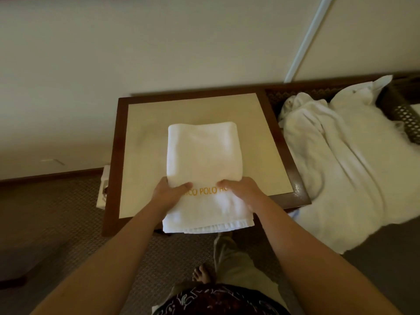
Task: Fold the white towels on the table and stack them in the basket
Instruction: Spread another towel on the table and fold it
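Here, a heap of unfolded white towels (354, 160) is lying to the right of the table (145, 137), draping over a dark woven basket (402, 112) at the far right. On the table, a folded white towel (202, 155) with gold lettering is lying flat, its near edge hanging past the table's front. The left hand (169, 194) and right hand (244, 192) are gripping that towel near the lettering, thumbs on top, fingers tucked beneath, set apart from each other.
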### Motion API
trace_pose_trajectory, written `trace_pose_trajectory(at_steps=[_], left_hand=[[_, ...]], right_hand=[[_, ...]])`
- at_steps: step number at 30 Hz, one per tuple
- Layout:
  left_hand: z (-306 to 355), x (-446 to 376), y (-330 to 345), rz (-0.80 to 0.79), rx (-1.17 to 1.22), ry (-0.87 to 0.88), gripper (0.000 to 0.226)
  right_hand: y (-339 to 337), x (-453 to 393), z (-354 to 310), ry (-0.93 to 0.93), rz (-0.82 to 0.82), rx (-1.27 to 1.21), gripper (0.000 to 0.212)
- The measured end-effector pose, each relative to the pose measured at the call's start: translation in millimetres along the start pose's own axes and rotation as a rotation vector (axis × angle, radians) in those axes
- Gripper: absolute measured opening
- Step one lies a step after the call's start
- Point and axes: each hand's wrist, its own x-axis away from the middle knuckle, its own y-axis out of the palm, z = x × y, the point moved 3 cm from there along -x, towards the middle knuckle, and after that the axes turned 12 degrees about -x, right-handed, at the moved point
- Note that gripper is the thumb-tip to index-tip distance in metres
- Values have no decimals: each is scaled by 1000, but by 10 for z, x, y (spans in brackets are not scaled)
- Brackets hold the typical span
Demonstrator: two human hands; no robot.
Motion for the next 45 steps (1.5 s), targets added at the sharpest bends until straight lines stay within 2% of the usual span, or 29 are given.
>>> trace_pose_trajectory(at_steps=[3, 7, 10, 18, 20, 22, 27, 32, 37, 42, 45], left_hand=[[-43, 95, 26, -9, -22, 52, 64], [-50, 216, 110, -137, 23, 86, 78], [-51, 311, 295, -225, 21, 105, 82], [316, 780, 1071, -213, -121, 259, 73], [472, 930, 1303, -229, -179, 316, 71], [637, 1054, 1531, -238, -232, 387, 70], [1140, 1422, 2362, -309, -318, 552, 70], [1584, 1877, 3509, -424, -393, 672, 73], [1967, 2549, 4757, -570, -448, 785, 58], [2150, 3064, 5722, -714, -505, 865, 65], [2274, 3379, 6212, -787, -557, 929, 56]], right_hand=[[-35, 194, 143, -68, 13, -84, 23], [-183, 448, 347, 20, -57, -191, 36], [-421, 608, 436, 22, -1, -227, 39], [-1238, 994, 688, -87, 170, -262, 16], [-1490, 1080, 809, -110, 230, -262, 18], [-1744, 1175, 926, -151, 268, -299, 29], [-2644, 1508, 1207, -235, 416, -430, 43], [-3765, 1879, 1576, -242, 510, -522, 39], [-4820, 2364, 2103, -253, 687, -635, 30], [-5508, 2811, 2604, -241, 863, -740, 36], [-5817, 2954, 2893, -223, 961, -809, 39]])
